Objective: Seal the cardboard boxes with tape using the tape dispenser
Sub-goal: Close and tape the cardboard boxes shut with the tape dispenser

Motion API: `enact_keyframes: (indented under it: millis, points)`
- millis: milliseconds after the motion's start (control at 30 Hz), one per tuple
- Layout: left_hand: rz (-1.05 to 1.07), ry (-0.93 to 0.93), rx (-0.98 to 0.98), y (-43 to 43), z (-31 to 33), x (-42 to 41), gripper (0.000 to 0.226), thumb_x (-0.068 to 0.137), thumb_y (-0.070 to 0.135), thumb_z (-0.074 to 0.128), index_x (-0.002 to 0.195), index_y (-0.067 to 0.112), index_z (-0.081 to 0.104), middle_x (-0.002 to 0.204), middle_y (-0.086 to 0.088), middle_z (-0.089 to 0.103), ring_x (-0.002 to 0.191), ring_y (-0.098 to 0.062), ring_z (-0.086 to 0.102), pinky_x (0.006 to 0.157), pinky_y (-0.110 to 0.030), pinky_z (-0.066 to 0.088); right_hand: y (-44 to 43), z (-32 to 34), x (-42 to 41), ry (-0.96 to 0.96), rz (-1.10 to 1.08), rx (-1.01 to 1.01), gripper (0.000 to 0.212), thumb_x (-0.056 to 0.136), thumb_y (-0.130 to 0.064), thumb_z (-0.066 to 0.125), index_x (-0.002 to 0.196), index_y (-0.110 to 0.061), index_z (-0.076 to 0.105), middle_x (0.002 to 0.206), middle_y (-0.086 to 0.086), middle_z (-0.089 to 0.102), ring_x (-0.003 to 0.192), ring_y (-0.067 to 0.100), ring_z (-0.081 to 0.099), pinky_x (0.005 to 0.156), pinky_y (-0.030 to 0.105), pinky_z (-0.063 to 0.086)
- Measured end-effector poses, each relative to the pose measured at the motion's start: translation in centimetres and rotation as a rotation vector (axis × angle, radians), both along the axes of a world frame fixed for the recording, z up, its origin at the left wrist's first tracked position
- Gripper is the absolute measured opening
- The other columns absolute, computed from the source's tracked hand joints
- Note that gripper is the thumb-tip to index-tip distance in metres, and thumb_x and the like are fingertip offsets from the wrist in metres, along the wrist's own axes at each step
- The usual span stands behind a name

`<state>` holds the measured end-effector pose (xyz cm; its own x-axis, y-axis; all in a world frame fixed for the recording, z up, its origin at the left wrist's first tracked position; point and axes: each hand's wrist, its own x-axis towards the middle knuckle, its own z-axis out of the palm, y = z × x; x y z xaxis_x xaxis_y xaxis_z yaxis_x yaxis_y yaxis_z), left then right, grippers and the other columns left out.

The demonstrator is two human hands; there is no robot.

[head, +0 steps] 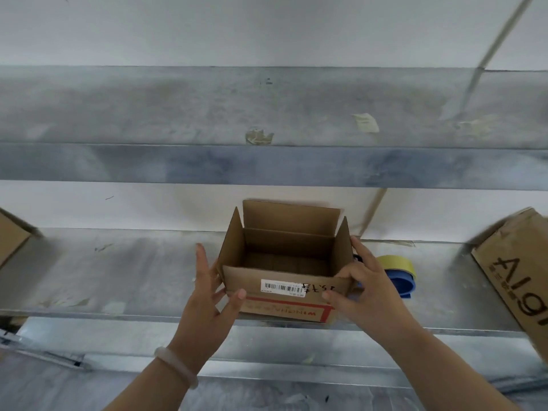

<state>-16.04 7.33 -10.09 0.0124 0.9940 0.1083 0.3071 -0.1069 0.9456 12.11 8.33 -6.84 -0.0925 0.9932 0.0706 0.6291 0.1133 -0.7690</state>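
A small brown cardboard box (299, 310) stands on the metal shelf (124, 271) with all its top flaps up and nothing visible inside. A barcode label and a red printed frame are on its front wall. My left hand (204, 301) lies against the box's left side, fingers straight and thumb pressing the front wall. My right hand (370, 286) grips the right front corner, with fingers over the flaps and thumb on the front. Just behind my right hand lies a blue tape dispenser (401, 283) with a yellowish tape roll (397, 261), partly hidden.
A larger printed cardboard box (516, 280) leans at the right edge of the shelf. Another box corner (12, 235) shows at the far left. A second metal ledge (267, 114) with stuck tape scraps runs above, against a white wall.
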Motion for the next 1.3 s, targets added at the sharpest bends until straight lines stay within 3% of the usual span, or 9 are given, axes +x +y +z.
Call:
enact_keyframes:
  millis: [200, 333, 533, 633, 767, 900, 1000, 1133, 1300]
  points:
    - [-0.092, 0.232, 0.010, 0.6, 0.3, -1.0, 0.058, 0.079, 0.048, 0.060, 0.134, 0.036, 0.045, 0.126, 0.010, 0.059, 0.114, -0.019, 0.059, 0.095, -0.038, 0.054, -0.2, -0.4, 0.0, -0.165, 0.272, 0.009, 0.049, 0.082, -0.033, 0.073, 0.110, -0.063, 0.047, 0.155, -0.032, 0.010, 0.135, -0.012, 0.027, 0.099, 0.014, 0.044]
    - [-0.110, 0.295, -0.007, 1.8, 0.7, -1.3, 0.044, 0.078, 0.055, 0.057, 0.121, 0.046, 0.052, 0.120, 0.015, 0.057, 0.112, -0.015, 0.056, 0.094, -0.027, 0.053, 0.6, -0.6, -0.1, -0.143, 0.181, -0.077, 0.073, 0.085, -0.038, 0.070, 0.117, -0.079, 0.018, 0.129, -0.036, 0.040, 0.116, -0.003, 0.050, 0.089, 0.018, 0.052]
    - [-0.127, 0.495, 0.086, 3.7, 0.0, -2.0, 0.027, 0.088, 0.036, 0.065, 0.114, 0.032, 0.068, 0.110, 0.023, 0.051, 0.112, -0.001, 0.048, 0.099, -0.026, 0.046, 2.6, -2.0, 0.9, -0.129, 0.249, -0.130, 0.031, 0.084, -0.048, 0.067, 0.104, -0.066, 0.053, 0.129, -0.051, 0.035, 0.125, -0.030, 0.019, 0.103, 0.007, 0.024]
    - [-0.090, 0.482, 0.039, 4.7, -0.2, -1.8, 0.025, 0.086, 0.039, 0.066, 0.105, 0.023, 0.070, 0.108, 0.020, 0.053, 0.109, -0.008, 0.053, 0.090, -0.019, 0.046, 3.3, -2.2, 0.7, -0.152, 0.234, -0.170, 0.023, 0.086, -0.045, 0.066, 0.094, -0.066, 0.058, 0.120, -0.046, 0.046, 0.121, -0.024, 0.033, 0.106, 0.015, 0.033]
    - [-0.072, 0.395, -0.064, 6.2, -0.2, -1.4, 0.053, 0.080, 0.041, 0.074, 0.127, 0.030, 0.051, 0.116, 0.006, 0.057, 0.103, -0.015, 0.059, 0.085, -0.029, 0.055, 4.2, -1.6, 0.4, -0.066, 0.007, -0.139, 0.050, 0.071, -0.047, 0.081, 0.111, -0.049, 0.050, 0.107, -0.022, 0.062, 0.102, 0.004, 0.062, 0.085, 0.027, 0.055]
    - [-0.175, 0.421, -0.042, 8.0, -0.1, -1.7, 0.125, 0.063, 0.048, 0.081, 0.146, 0.049, -0.013, 0.144, 0.020, 0.023, 0.105, -0.011, 0.054, 0.081, -0.016, 0.052, 5.2, -1.0, -0.2, -0.215, -0.043, -0.072, 0.139, 0.057, -0.050, 0.089, 0.144, -0.053, -0.019, 0.161, -0.009, 0.012, 0.143, 0.015, 0.028, 0.112, 0.042, 0.036]
    - [-0.216, 0.447, -0.037, 9.6, -0.3, -1.9, 0.139, 0.055, 0.051, 0.083, 0.136, 0.056, -0.030, 0.159, 0.015, 0.003, 0.131, -0.013, 0.039, 0.107, -0.033, 0.042, 6.2, -1.0, -0.3, -0.204, -0.001, -0.054, 0.150, 0.056, -0.048, 0.090, 0.135, -0.055, -0.037, 0.164, -0.010, 0.001, 0.148, 0.016, 0.017, 0.115, 0.046, 0.032]
    - [-0.272, 0.457, -0.013, 10.7, -0.7, -1.9, 0.142, 0.056, 0.053, 0.084, 0.136, 0.053, -0.034, 0.154, 0.003, 0.030, 0.135, -0.020, 0.038, 0.113, -0.046, 0.036, 6.8, -1.4, -0.2, -0.215, -0.037, 0.061, 0.139, 0.062, -0.043, 0.088, 0.142, -0.054, -0.025, 0.153, -0.014, 0.015, 0.137, 0.013, 0.034, 0.106, 0.041, 0.044]
    - [-0.270, 0.639, 0.072, 10.8, -1.3, -2.5, 0.115, 0.062, 0.059, 0.079, 0.141, 0.063, -0.006, 0.157, 0.020, -0.009, 0.146, -0.020, 0.007, 0.116, -0.045, 0.022, 5.4, -2.9, 0.7, -0.453, 0.086, 0.146, 0.070, 0.082, -0.057, 0.061, 0.145, -0.037, 0.039, 0.143, -0.011, 0.034, 0.134, 0.013, 0.030, 0.114, 0.044, 0.033]
